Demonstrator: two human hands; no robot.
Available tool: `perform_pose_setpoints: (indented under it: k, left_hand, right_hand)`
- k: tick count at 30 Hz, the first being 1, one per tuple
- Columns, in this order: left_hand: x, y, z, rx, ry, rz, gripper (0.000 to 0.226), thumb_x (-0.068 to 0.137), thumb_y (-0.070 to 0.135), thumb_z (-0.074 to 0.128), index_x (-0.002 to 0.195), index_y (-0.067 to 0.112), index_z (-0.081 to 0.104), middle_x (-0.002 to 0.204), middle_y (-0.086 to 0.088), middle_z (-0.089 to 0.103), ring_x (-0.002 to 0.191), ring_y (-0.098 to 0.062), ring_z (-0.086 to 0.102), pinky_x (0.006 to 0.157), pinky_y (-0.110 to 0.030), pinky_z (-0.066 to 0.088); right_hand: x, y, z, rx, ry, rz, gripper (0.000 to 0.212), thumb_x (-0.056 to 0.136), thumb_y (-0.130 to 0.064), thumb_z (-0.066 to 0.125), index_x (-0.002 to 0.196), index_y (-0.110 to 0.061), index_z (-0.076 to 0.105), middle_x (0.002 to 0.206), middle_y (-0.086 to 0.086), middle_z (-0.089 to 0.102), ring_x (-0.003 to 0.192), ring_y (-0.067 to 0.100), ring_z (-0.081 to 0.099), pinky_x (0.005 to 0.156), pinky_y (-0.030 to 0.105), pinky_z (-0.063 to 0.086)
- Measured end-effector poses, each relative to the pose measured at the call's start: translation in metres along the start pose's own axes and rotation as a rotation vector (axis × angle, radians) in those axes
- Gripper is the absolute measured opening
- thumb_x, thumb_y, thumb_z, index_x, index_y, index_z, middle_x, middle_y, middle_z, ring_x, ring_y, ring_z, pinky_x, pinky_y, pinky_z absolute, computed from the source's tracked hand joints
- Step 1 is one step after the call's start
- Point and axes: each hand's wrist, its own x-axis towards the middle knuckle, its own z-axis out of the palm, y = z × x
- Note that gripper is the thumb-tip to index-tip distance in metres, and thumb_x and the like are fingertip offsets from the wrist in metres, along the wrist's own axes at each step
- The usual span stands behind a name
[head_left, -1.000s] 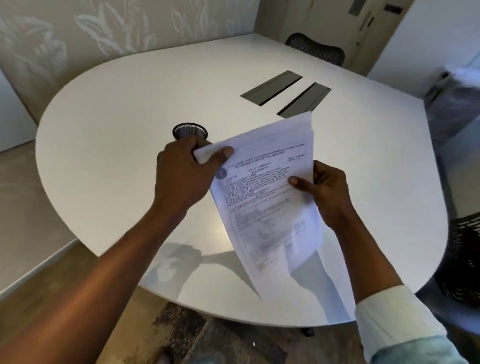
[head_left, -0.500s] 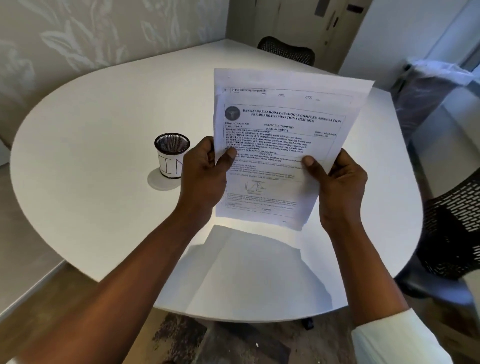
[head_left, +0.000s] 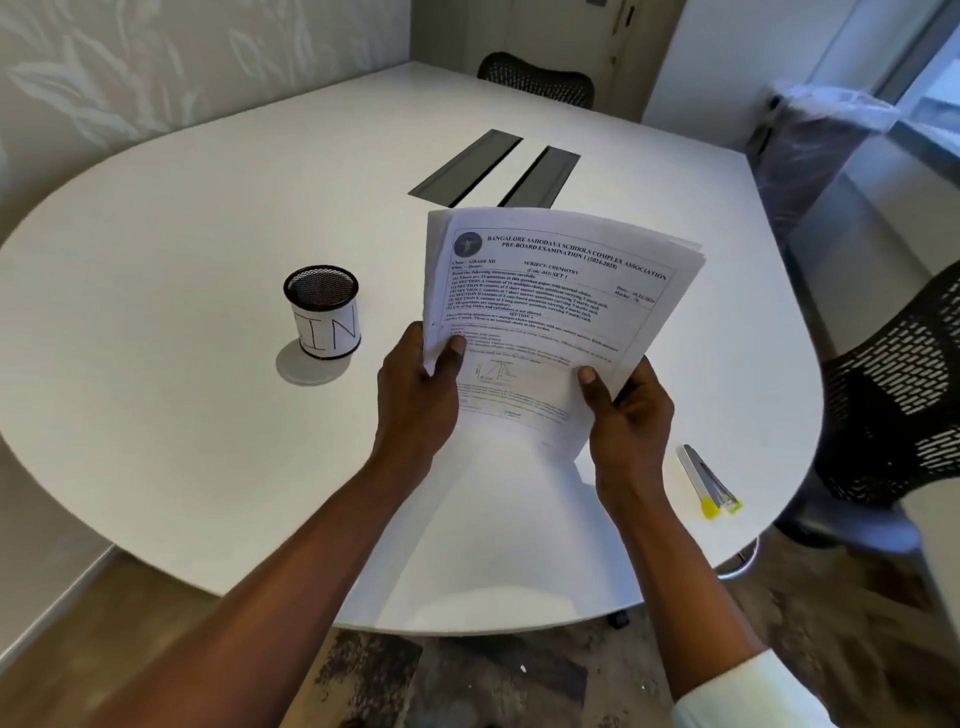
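Note:
A stack of printed exam papers (head_left: 550, 306) is held upright above the white table (head_left: 208, 260). My left hand (head_left: 415, 400) grips the stack's lower left edge, thumb on the front page. My right hand (head_left: 623, 421) grips the lower right corner, thumb also on the front. The sheets fan apart slightly at the top right. A black mesh pen cup (head_left: 323, 310) with a white label marked "IN" stands on the table left of my hands. A stapler-like metal tool with yellow ends (head_left: 709, 483) lies on the table right of my right wrist.
Two dark cable slots (head_left: 493, 169) are set into the table's middle. A black mesh chair (head_left: 893, 400) stands at the right edge, another chair (head_left: 535, 78) at the far side. A plastic-wrapped object (head_left: 810, 140) sits at the right by the window.
The papers went from tilted and low to upright, facing me. My grip slid down to their bottom edge. The view shifted, bringing the cable slots and the yellow-ended tool into sight.

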Motion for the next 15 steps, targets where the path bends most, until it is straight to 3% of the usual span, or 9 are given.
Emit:
perform_pose_setpoints:
  k: [4,8,11,15]
  left_hand:
    - [0.001,0.006,-0.003,-0.017,0.009,-0.017,0.015,0.098,0.041,0.06,0.111,0.038,0.068,0.109,0.018,0.079,0.094,0.0,0.074,0.068,-0.02,0.063]
    - [-0.006,0.002,-0.003,-0.003,0.005,-0.035,0.026,0.097,0.041,0.062,0.12,0.032,0.069,0.115,0.014,0.079,0.098,-0.006,0.075,0.073,-0.027,0.062]
    - [-0.012,-0.002,-0.003,0.039,0.0,-0.016,0.028,0.103,0.033,0.062,0.13,0.027,0.068,0.118,0.011,0.078,0.104,-0.012,0.075,0.086,-0.04,0.066]
    - [-0.012,-0.001,-0.004,0.062,0.003,-0.023,0.032,0.103,0.033,0.061,0.132,0.022,0.069,0.116,0.01,0.077,0.101,-0.014,0.075,0.085,-0.045,0.066]
  right_hand:
    - [0.001,-0.006,0.001,0.003,0.014,-0.027,0.029,0.101,-0.005,0.068,0.124,-0.023,0.071,0.122,-0.009,0.08,0.108,0.013,0.076,0.089,0.026,0.061]
    - [-0.009,0.003,0.002,-0.007,0.025,-0.002,0.028,0.103,-0.003,0.069,0.127,-0.016,0.067,0.125,-0.004,0.078,0.113,0.014,0.075,0.09,0.023,0.06]
    - [-0.021,0.011,0.005,-0.04,0.019,0.03,0.032,0.104,-0.003,0.067,0.121,-0.031,0.067,0.12,-0.018,0.078,0.111,0.003,0.074,0.089,0.017,0.059]
    - [-0.027,0.009,0.008,-0.063,0.019,0.044,0.036,0.106,-0.005,0.064,0.12,-0.038,0.066,0.121,-0.02,0.077,0.112,0.0,0.073,0.087,0.015,0.058]
